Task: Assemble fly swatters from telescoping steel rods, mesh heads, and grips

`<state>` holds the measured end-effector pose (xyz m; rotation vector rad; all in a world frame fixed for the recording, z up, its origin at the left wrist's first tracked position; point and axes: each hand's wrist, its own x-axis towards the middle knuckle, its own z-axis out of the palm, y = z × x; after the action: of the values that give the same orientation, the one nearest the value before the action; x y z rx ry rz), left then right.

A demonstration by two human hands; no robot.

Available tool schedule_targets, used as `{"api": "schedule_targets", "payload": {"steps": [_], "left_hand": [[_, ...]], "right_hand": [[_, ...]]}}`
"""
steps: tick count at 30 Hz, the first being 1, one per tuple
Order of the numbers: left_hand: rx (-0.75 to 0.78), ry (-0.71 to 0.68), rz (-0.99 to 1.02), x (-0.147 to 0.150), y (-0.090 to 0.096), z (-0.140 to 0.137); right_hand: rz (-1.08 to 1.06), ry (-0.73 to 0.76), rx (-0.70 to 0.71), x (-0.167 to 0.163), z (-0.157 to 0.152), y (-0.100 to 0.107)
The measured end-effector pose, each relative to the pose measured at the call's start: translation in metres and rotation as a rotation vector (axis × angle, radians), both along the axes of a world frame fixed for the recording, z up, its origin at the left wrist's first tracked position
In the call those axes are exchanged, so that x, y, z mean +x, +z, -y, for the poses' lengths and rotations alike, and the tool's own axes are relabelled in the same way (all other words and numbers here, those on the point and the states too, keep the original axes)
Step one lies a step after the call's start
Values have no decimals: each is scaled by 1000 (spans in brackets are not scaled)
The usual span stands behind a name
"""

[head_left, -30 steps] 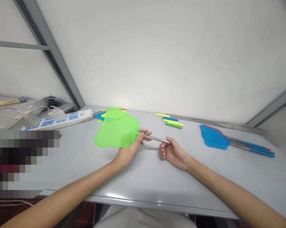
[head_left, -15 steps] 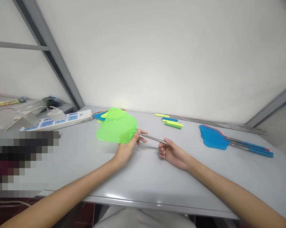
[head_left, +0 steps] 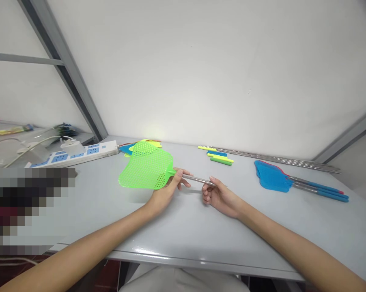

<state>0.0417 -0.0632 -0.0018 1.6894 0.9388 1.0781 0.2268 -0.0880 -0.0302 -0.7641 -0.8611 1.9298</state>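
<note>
A bright green mesh fly swatter head is pinched at its neck by my left hand, thumb on top. A thin metal rod runs from that neck to my right hand, whose thumb and curled fingers are closed on it. The rod lines up with the neck; my left fingers partly hide the joint, so I cannot tell how deep it sits. Both hands are above the grey table.
Finished-looking blue swatters with metal stems lie at right. Behind them are long metal rods. Yellow, blue and green handle grips lie at the back middle. More swatter heads and a power strip are at left.
The green swatter head has shifted slightly left and down, showing more of its neck. More of the rod's far end shows past my right thumb. Both hands keep their holds.
</note>
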Motion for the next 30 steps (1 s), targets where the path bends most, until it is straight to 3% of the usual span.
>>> {"api": "schedule_targets", "payload": {"steps": [5, 12, 18, 21, 24, 30], "left_hand": [[-1, -25, -39, -2, -5, 2], [-117, -265, -1, 2, -8, 3], [-115, -198, 67, 4, -7, 2], [-59, -110, 119, 3, -4, -1], [-21, -32, 151, 1, -2, -4], [-3, -30, 120, 0, -5, -5]], "right_hand": [[1, -15, -6, -1, 0, 0], [6, 9, 64, 1, 2, -3], [-4, -4, 69, 2, 0, -2], [-16, -115, 58, 10, -10, -4], [41, -335, 114, 29, -27, -8], [289, -732, 220, 74, -56, -15]]}}
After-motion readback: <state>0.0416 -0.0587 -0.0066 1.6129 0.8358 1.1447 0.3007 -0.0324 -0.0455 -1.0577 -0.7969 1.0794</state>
